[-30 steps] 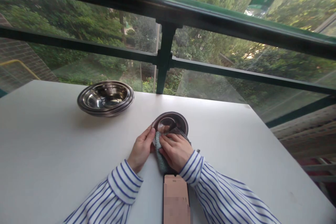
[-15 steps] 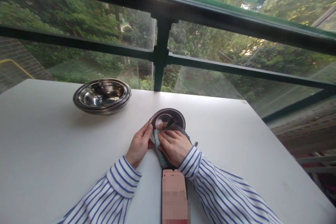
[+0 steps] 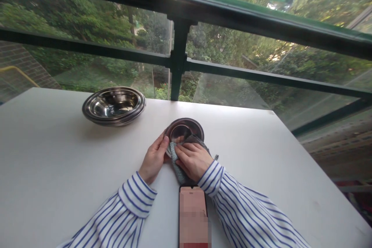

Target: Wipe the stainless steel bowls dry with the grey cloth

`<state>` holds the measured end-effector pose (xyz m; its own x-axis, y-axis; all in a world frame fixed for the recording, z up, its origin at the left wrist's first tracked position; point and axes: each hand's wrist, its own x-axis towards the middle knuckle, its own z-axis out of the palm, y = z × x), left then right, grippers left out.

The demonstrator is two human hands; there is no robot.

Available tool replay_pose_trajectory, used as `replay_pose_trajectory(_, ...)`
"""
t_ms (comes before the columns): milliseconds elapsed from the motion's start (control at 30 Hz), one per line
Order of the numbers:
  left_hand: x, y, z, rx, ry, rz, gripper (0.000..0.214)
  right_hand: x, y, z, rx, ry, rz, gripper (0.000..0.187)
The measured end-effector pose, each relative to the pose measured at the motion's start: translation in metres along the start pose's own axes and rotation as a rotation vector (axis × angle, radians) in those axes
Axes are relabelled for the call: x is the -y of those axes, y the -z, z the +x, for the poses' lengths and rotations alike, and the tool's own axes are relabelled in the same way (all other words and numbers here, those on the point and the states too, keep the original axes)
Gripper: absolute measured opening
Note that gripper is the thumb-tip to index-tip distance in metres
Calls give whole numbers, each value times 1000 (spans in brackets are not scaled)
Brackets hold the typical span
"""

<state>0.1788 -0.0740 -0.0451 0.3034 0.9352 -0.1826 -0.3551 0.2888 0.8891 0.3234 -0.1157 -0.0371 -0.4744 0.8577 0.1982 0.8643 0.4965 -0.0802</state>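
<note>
A shiny metal bowl (image 3: 195,125) is tilted on the white table in front of me. My left hand (image 3: 154,159) grips its left rim, thumb on the inner side and fingers behind. Pressed against the bowl's near inside is a grey-green cloth (image 3: 180,172), with my right hand (image 3: 193,159) closed over it. Part of the cloth, a darker grey side, shows beyond my right fingers inside the bowl. My right fingertips and the bowl's near rim are partly hidden by the cloth and hand.
A stack of metal bowls (image 3: 114,106) stands at the back left of the white table (image 3: 72,170). Just below my right hand lies a phone (image 3: 193,213) with a lit, partly blurred screen. A green window frame (image 3: 178,42) runs along the table's far edge.
The bowl has shifted very slightly away and to the left, with both hands keeping hold. The cloth stays pressed at its near side. Little else differs.
</note>
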Motion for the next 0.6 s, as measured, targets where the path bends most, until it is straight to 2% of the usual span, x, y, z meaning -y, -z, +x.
replay_pose_trajectory(100, -3, 0, -2, -25, 20, -18, 49, 1, -3, 2, -19, -24, 68, 37)
replay_pose_trajectory(200, -6, 1, -3, -27, 41, -52, 41, 0, -5, 2, -31, -39, 135, 38)
replay_pose_trajectory(300, -7, 1, -3, 18, 47, -87, 36, -1, -5, 1, -46, -57, 173, 38)
replay_pose_trajectory(400, -6, 1, -4, 80, 47, -93, 40, -2, -7, 0, -67, -70, 188, 38)
replay_pose_trajectory(600, 2, 6, -3, 116, 62, -51, 48, 0, -12, 1, -122, -45, 226, 38)
